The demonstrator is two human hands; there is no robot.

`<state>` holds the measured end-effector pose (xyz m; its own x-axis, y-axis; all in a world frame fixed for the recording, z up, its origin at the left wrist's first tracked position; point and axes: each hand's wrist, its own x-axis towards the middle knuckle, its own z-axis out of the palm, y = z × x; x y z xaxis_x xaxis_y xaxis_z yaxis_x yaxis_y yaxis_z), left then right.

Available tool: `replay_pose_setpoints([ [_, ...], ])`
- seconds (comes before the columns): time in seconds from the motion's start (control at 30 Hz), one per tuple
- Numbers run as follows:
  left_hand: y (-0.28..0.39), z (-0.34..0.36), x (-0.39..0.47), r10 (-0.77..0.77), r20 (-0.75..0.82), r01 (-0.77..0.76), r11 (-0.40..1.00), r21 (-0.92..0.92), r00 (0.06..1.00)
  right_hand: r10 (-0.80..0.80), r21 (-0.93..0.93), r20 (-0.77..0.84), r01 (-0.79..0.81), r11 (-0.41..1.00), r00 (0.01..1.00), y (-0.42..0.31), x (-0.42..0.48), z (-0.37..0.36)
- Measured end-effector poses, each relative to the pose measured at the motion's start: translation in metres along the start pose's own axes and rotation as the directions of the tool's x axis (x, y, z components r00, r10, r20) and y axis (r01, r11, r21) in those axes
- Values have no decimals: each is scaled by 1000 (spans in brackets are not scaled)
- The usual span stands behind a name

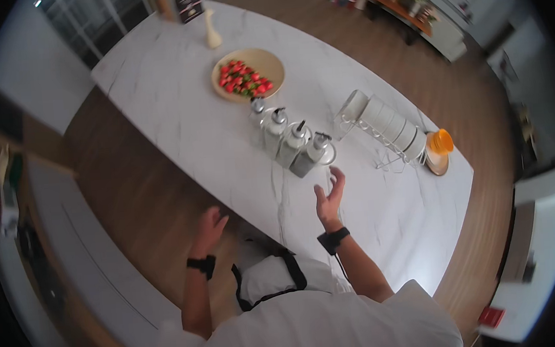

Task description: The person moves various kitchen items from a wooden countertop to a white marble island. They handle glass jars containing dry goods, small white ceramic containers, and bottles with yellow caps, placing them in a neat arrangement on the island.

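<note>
My right hand (329, 199), fingers spread and curved with nothing in them, is over the white marble-patterned table (197, 145). Just beyond its fingertips stands the nearest of several glass dispenser bottles (309, 157) with metal tops, lined up in a row. My left hand (209, 228) hangs in the air off the table's near edge; it appears empty, its thumb apart from the fingers. To the right of the bottles, a white wire rack (387, 146) bears a row of white cups (386, 120). At that rack's end sits an orange cup (441, 141) on a saucer (437, 164).
Past the bottles is a beige bowl (271, 65) of strawberries (240, 78). Farther back stand a cream vase (212, 32) and upright books (188, 5). A long counter (82, 238) runs along my left, across a strip of wood floor (130, 165).
</note>
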<state>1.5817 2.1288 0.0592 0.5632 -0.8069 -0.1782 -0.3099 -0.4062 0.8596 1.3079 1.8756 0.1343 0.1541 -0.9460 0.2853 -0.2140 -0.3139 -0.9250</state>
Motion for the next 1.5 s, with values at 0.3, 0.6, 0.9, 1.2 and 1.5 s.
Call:
replay_pose_setpoints([
  [0.3, -3, 11, -420, -770, -59, 764, 615, 195, 635, 171, -212, 808, 7, 977, 564, 44, -134, -86],
  [0.6, -16, 146, -613, -652, -443, 569, 757, -323, 616, -261, 308, 951, 583, 752, -166, 4, -249, 22],
  [0.9, 0, 248, -879, -839, -531, 595, 487, -639, 117, -126, 497, 834, 631, 596, -537, -40, -510, 19],
  [1.2, 18, 357, -1087, -762, -452, 408, 270, -872, -464, -112, 761, 406, 268, 591, -907, -171, -832, -42],
  [1.5, 16, 378, -1116, -856, -147, 156, 78, -985, -496, -131, 823, 107, 14, 568, -986, -284, -1034, -78],
])
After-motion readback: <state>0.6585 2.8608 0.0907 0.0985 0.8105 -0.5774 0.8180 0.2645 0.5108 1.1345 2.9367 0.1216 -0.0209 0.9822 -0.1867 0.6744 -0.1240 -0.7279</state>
